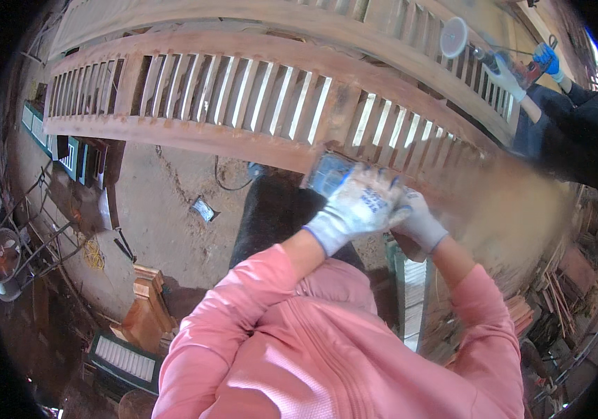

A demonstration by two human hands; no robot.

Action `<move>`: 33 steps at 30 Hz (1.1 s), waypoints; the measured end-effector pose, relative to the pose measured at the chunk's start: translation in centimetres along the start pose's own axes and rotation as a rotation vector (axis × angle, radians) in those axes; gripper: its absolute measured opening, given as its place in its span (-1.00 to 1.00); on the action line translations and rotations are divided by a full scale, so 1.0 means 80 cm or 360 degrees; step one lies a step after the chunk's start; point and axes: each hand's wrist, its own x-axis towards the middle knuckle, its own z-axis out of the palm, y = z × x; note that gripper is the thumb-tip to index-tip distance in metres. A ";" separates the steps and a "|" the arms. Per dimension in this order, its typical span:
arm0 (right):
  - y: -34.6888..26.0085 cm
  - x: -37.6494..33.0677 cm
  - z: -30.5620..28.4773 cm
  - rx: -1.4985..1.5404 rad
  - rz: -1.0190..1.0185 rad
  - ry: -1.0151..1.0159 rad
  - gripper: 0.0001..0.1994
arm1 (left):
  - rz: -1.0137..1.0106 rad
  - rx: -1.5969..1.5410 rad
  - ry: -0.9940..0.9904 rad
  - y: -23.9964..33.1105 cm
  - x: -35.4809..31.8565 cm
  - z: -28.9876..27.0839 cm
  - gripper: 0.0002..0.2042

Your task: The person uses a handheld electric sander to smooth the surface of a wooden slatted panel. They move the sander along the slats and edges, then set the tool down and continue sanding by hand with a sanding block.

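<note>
A long reddish wooden louvred shutter (334,105) stretches in front of me, its slats in separate panels. At its near rail, my left hand (358,202) in a white glove is closed over a boxy bluish-grey power tool (329,174); its exact kind is blurred. My right hand (419,222), gloved too, is closed against the left one at the tool's rear. Its fingers are partly hidden. A tan dust cloud (515,213) spreads right from the tool along the rail.
Beyond lies another louvred shutter (299,17). At the upper right a co-worker's gloved hands (505,75) hold a power tool with a round disc (454,38). Left are a standing fan (3,255) and a wooden post piece (149,311); at right, wood scraps (557,293).
</note>
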 end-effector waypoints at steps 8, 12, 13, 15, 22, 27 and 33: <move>-0.142 0.115 -0.012 0.0390 -0.0063 0.0368 -0.77 | -0.0294 0.0323 -0.0163 -0.079 -0.064 -0.118 -0.46; -0.181 0.140 -0.066 0.0344 0.0134 -0.0043 -0.74 | -0.0234 0.0519 -0.0045 -0.105 -0.070 -0.127 -0.47; -0.174 0.135 -0.068 0.0346 0.0160 -0.0031 -0.72 | -0.0220 0.0510 -0.0040 -0.105 -0.064 -0.125 -0.48; -0.156 0.122 -0.068 0.0349 0.0208 -0.0010 -0.68 | -0.0179 0.0470 -0.0015 -0.089 -0.046 -0.115 -0.51; -0.033 0.030 -0.029 0.0365 0.0326 0.0042 -0.61 | -0.0029 0.0272 -0.0006 0.000 0.032 -0.030 -0.53; 0.058 -0.052 -0.026 0.0251 0.0340 0.0013 -0.63 | 0.0042 0.0129 -0.0015 0.075 0.086 0.040 -0.55; 0.167 -0.161 0.001 0.0256 0.0225 0.0279 -0.67 | 0.0090 0.0082 -0.0022 0.162 0.142 0.137 -0.46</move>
